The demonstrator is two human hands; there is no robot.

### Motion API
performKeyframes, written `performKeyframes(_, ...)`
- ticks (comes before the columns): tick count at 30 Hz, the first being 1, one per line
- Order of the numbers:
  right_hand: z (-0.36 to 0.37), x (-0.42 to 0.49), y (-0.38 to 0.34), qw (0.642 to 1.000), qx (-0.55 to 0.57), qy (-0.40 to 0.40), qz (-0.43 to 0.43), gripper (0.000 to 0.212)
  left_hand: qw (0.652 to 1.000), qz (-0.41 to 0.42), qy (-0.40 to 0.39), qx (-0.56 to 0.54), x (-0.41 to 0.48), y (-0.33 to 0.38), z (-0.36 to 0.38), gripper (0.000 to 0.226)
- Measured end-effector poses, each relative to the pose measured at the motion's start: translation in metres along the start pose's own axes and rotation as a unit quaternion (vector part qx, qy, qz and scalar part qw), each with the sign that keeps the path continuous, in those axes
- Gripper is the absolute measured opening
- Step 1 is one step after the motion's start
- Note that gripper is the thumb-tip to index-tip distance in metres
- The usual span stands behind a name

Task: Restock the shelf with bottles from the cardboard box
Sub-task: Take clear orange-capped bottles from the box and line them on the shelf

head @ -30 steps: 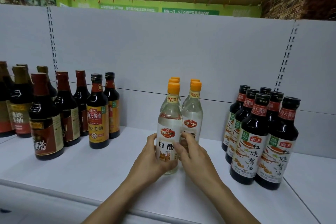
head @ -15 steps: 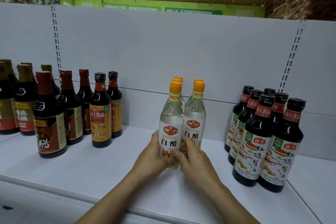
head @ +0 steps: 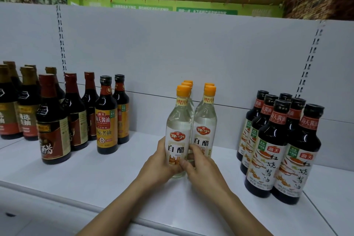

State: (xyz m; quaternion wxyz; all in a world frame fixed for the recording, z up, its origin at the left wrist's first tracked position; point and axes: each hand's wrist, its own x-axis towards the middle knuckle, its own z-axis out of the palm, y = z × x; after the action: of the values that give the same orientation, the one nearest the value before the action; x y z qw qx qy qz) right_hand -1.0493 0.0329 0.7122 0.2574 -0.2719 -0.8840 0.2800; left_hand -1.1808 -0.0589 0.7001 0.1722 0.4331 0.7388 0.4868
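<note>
Head view showed my left hand (head: 161, 166) and right hand (head: 201, 168) both curled round the clear, orange-capped glass vinegar bottle (head: 178, 126), upright at frame centre on the white metal shelf (head: 107, 174).

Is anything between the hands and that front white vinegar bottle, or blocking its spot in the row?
Nothing visible. The left hand and right hand grip the front vinegar bottle, which stands on the shelf directly ahead of its orange-capped row, beside the neighbouring bottle.
</note>
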Motion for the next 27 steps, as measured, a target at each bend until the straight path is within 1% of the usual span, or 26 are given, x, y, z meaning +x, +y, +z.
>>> performKeyframes(5,0.000,0.000,0.003,1.000,0.005,-0.004,-0.004,0.042,1.000,0.010,-0.004,-0.017,-0.002,0.001,-0.002,0.101)
performKeyframes(8,-0.001,-0.002,0.004,1.000,-0.022,0.005,-0.018,0.051,0.999,0.003,-0.001,-0.033,-0.005,0.002,-0.003,0.106)
performKeyframes(10,-0.004,-0.006,0.002,0.998,-0.031,0.041,-0.037,0.054,0.999,-0.004,0.003,-0.038,-0.009,0.005,-0.003,0.107)
performKeyframes(13,-0.010,-0.011,-0.005,0.990,-0.016,0.111,-0.088,0.049,0.999,-0.019,0.017,-0.029,-0.020,0.017,-0.005,0.115)
performKeyframes(17,-0.014,-0.015,-0.023,0.976,0.004,0.164,-0.145,0.049,0.997,-0.023,0.078,-0.010,-0.037,0.034,-0.014,0.116)
performKeyframes(19,-0.015,-0.018,-0.035,0.969,0.017,0.171,-0.178,0.048,0.993,-0.019,0.114,-0.004,-0.048,0.036,-0.021,0.116)
performKeyframes(21,-0.014,-0.020,-0.051,0.965,0.039,0.149,-0.210,0.046,0.989,-0.013,0.150,-0.005,-0.063,0.035,-0.031,0.114)
performKeyframes(24,-0.004,-0.026,-0.077,0.961,0.083,0.078,-0.251,0.042,0.976,-0.007,0.219,0.006,-0.095,0.034,-0.046,0.103)
performKeyframes(27,0.020,-0.038,-0.105,0.950,0.125,0.005,-0.286,0.039,0.955,-0.036,0.295,0.023,-0.137,0.023,-0.065,0.088)
